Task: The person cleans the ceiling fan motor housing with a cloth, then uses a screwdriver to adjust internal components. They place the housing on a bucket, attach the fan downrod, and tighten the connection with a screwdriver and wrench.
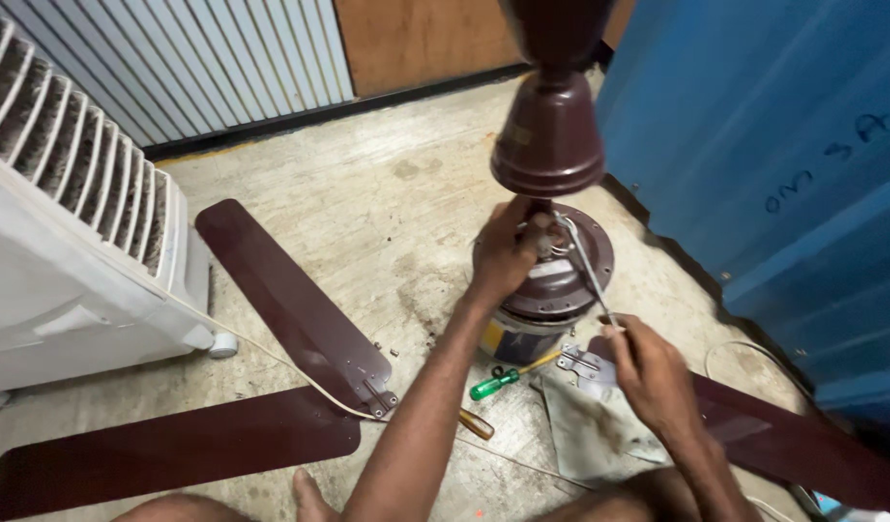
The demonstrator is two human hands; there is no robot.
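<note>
A dark maroon ceiling fan motor (561, 280) stands on the concrete floor with its downrod and canopy cup (549, 135) pointing up toward the camera. My left hand (508, 253) grips the rod just below the cup, at the top of the motor. My right hand (648, 372) holds the handle end of a long thin screwdriver (585, 271), whose tip reaches the base of the rod beside my left fingers. The motor rests on a small round can (512, 340).
Two detached maroon fan blades (290, 300) (164, 449) lie at the left, a third (793, 440) at the right under my arm. A green-handled screwdriver (493, 384), a metal bracket (580, 364) and a grey cloth (590, 425) lie near the motor. A white air cooler (68, 251) stands left; a blue metal wall (773, 145) right.
</note>
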